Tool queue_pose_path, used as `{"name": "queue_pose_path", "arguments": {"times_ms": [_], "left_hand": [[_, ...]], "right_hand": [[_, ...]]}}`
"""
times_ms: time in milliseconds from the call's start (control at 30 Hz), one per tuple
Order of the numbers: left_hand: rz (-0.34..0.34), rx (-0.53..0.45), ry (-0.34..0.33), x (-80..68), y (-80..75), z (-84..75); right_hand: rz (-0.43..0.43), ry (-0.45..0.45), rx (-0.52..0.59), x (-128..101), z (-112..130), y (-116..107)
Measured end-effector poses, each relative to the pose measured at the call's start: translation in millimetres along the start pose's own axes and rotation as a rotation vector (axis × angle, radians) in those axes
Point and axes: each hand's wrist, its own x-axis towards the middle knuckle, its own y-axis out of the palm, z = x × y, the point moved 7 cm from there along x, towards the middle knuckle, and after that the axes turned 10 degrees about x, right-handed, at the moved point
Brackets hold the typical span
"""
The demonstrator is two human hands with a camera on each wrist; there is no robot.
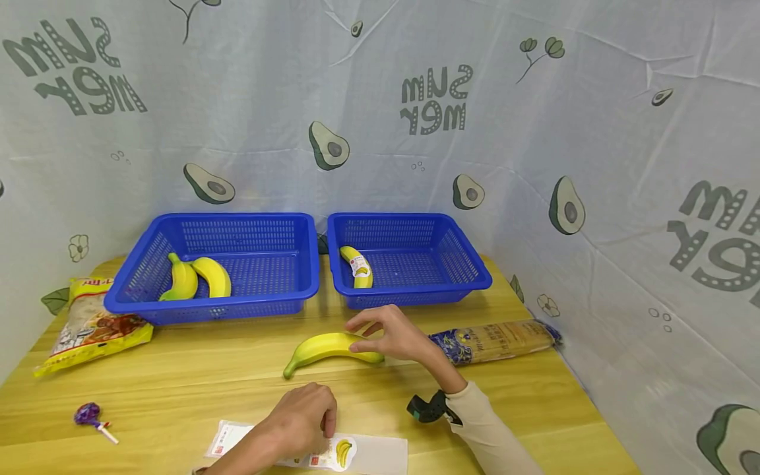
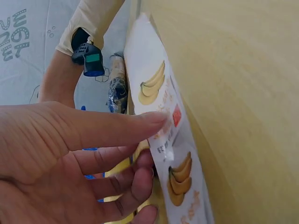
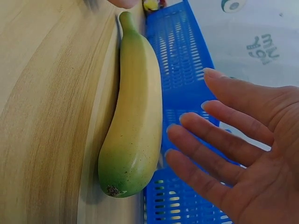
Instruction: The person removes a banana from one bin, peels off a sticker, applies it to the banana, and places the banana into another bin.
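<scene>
A yellow banana (image 1: 332, 346) with green ends lies on the table, below the two baskets in the head view. Over its right end hovers my right hand (image 1: 388, 336), fingers loosely spread. The right wrist view shows a gap between those fingers and the banana (image 3: 135, 112). Near the front edge, my left hand (image 1: 303, 415) is at a white strip of banana stickers (image 1: 374, 452). In the left wrist view, the thumb lies on the printed face of the sticker strip (image 2: 152, 60) and curled fingers sit behind it, pinching it.
A left blue basket (image 1: 208, 305) contains two bananas (image 1: 184, 280); the right blue basket (image 1: 415, 293) contains one labelled banana (image 1: 357, 264). A yellow snack bag (image 1: 95, 323) and a purple lollipop (image 1: 89, 414) lie left. A long package (image 1: 499, 340) lies right. Printed curtains surround the table.
</scene>
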Motion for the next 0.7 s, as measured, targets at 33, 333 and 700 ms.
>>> {"name": "queue_pose_path", "arguments": {"times_ms": [33, 333, 700], "left_hand": [[0.0, -0.003, 0.004, 0.2, 0.4, -0.1], [0.033, -0.149, 0.143, 25.8, 28.0, 42.6], [-0.013, -0.355, 0.138, 17.8, -40.9, 19.0]], "right_hand": [[0.003, 0.003, 0.011, 0, 0, 0], [0.106, -0.038, 0.04, -2, 10, 6], [0.405, -0.001, 0.045, -8, 24, 41]]}}
